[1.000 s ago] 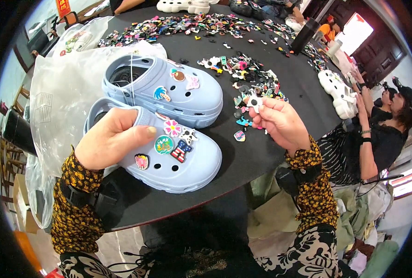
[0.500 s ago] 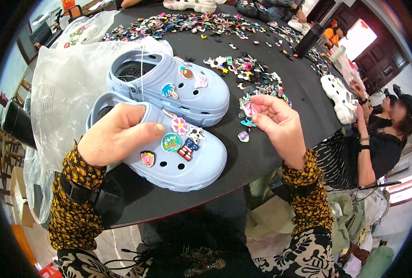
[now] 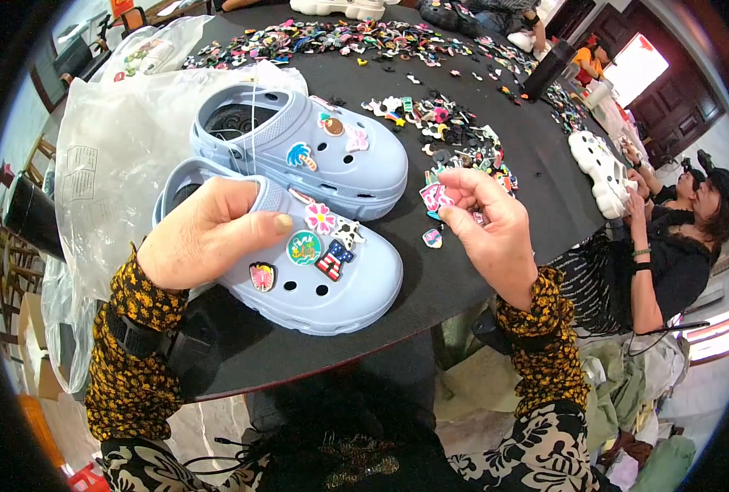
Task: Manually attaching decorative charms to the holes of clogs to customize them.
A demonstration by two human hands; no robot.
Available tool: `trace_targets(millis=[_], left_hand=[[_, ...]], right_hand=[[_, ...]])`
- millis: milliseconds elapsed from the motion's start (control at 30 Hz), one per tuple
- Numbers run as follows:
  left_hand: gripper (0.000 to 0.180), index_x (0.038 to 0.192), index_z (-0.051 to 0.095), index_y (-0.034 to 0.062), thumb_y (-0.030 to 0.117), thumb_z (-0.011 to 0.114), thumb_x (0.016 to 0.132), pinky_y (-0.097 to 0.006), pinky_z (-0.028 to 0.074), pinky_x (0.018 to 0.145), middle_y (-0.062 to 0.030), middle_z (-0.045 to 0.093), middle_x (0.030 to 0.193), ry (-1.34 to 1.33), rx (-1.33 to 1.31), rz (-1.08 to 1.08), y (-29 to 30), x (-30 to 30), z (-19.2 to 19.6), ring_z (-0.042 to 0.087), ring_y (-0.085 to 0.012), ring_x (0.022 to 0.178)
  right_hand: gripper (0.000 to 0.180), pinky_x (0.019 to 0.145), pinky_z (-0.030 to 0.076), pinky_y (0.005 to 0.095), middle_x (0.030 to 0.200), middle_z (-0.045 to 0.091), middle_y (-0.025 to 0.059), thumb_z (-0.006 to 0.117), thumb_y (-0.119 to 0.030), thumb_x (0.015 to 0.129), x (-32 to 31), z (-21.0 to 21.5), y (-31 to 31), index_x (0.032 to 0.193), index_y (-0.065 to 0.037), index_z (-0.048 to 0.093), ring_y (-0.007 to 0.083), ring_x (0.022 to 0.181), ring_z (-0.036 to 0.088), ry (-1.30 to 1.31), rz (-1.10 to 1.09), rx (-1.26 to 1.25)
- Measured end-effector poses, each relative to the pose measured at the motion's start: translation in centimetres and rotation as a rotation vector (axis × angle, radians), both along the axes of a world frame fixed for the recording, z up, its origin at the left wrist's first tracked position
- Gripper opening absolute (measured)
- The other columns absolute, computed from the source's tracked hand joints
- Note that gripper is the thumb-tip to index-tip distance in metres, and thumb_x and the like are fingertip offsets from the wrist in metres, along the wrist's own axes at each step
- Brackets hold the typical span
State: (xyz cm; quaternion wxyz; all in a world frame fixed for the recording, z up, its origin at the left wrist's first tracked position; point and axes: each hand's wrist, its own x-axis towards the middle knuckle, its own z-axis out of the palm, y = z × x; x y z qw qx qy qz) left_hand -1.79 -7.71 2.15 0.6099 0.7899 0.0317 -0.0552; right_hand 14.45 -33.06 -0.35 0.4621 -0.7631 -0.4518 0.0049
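Note:
My left hand point(image 3: 213, 234) grips the near light blue clog point(image 3: 331, 307) at its opening, thumb on the upper. That clog carries several charms: a pink flower, a cow-patterned one, a round teal one, a flag-patterned letter and a pink one by the side. Behind it, touching, the far light blue clog point(image 3: 364, 176) bears a palm tree, a coconut drink and a pale pink charm. To the right of the clogs, my right hand point(image 3: 491, 230) pinches a pink and white shoe charm point(image 3: 435, 198) between thumb and fingers. A small pink and blue charm point(image 3: 432, 238) lies below it on the table.
A pile of loose charms point(image 3: 450, 135) lies beyond my right hand, with a wider spread point(image 3: 331, 41) along the far side. A clear plastic bag point(image 3: 94, 197) lies left of the clogs. At right, another person holds a white clog point(image 3: 600, 176). A black bottle point(image 3: 549, 70) stands near them.
My right hand has shifted slightly left and down, and the pink charm in it now shows more of its face. My left hand keeps its hold on the near clog.

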Motion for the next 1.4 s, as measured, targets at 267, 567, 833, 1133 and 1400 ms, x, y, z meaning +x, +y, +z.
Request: trace_targets(millis=[267, 567, 833, 1133, 1400], left_hand=[[0.028, 0.097, 0.063, -0.003, 0.022, 0.055, 0.09, -0.024, 0.047, 0.07, -0.002, 0.065, 0.083, -0.032, -0.002, 0.009, -0.1, -0.3, -0.3, 0.056, -0.0066, 0.076], [0.027, 0.099, 0.063, -0.003, 0.021, 0.055, 0.089, -0.024, 0.047, 0.072, -0.0019, 0.065, 0.085, -0.012, 0.005, 0.002, -0.1, 0.1, -0.4, 0.057, -0.0066, 0.078], [0.031, 0.103, 0.062, -0.0039, 0.023, 0.055, 0.089, -0.025, 0.048, 0.075, -0.0063, 0.066, 0.092, -0.013, 0.009, -0.021, 0.6, -0.1, -0.4, 0.061, -0.0104, 0.083], [0.029, 0.078, 0.059, -0.0015, 0.026, 0.058, 0.089, -0.022, 0.037, 0.053, 0.0065, 0.051, 0.066, -0.091, -0.122, 0.001, 0.2, -0.2, -1.0, 0.043, -0.0015, 0.062], [0.031, 0.076, 0.059, -0.001, 0.027, 0.057, 0.09, -0.022, 0.035, 0.051, 0.0073, 0.049, 0.064, -0.073, -0.017, 0.009, 0.7, -0.4, -1.3, 0.041, -0.0011, 0.061]], right_hand=[[0.029, 0.07, 0.049, 0.0239, 0.092, 0.062, 0.0082, 0.058, 0.004, 0.08, 0.0, -0.4, -0.2, 0.109, 0.002, 0.057, 0.0117, 0.079, 0.059, -0.001, -0.04, 0.025], [0.03, 0.071, 0.048, 0.0279, 0.093, 0.061, 0.0112, 0.057, -0.001, 0.08, 4.9, -1.9, -1.7, 0.11, 0.0, 0.057, 0.0165, 0.076, 0.059, -0.098, -0.193, -0.115], [0.01, 0.073, 0.046, 0.0356, 0.082, 0.058, 0.0147, 0.06, -0.003, 0.078, 3.0, -1.2, -1.6, 0.088, 0.0, 0.06, 0.0299, 0.079, 0.058, -0.301, 0.092, -0.28], [0.017, 0.078, 0.044, 0.0374, 0.09, 0.056, 0.0137, 0.064, -0.005, 0.076, 1.1, -2.6, -2.2, 0.092, -0.001, 0.06, 0.0313, 0.088, 0.055, -0.246, 0.093, -0.43], [0.016, 0.076, 0.043, 0.037, 0.082, 0.054, 0.0131, 0.065, -0.006, 0.074, 0.6, -2.5, -2.3, 0.087, -0.002, 0.057, 0.0326, 0.085, 0.054, -0.267, 0.055, -0.446]])
